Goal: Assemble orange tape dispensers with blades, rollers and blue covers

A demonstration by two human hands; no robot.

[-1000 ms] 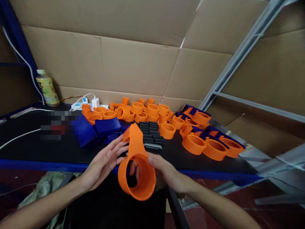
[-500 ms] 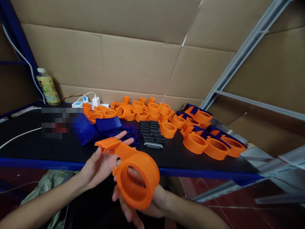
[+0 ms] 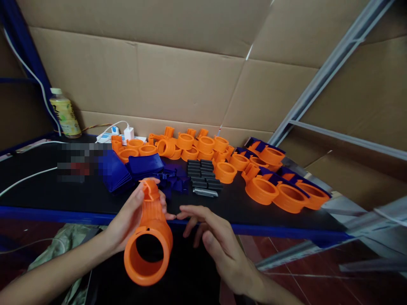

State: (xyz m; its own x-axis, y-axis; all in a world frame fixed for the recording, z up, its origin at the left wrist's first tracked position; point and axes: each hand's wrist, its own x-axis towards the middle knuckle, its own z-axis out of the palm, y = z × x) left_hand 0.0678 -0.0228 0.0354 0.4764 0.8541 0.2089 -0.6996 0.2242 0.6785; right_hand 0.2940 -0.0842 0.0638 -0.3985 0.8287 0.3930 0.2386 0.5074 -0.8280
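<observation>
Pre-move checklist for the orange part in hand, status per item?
1. Grip: left hand wraps the neck of the orange ring part: ok.
2. Second hand free: right hand is open and off the part: ok.
3. Bore clear: the ring opening faces the camera and nothing shows inside: ok.
4. Part backed by the table: it is held in the air, short of the blue table edge: not ok.
5. Neck tip intact: thumb and fingers cover most of it: cannot tell.
6. Loose pieces in view: black blocks and blue pieces lie on the table ahead: ok.
</observation>
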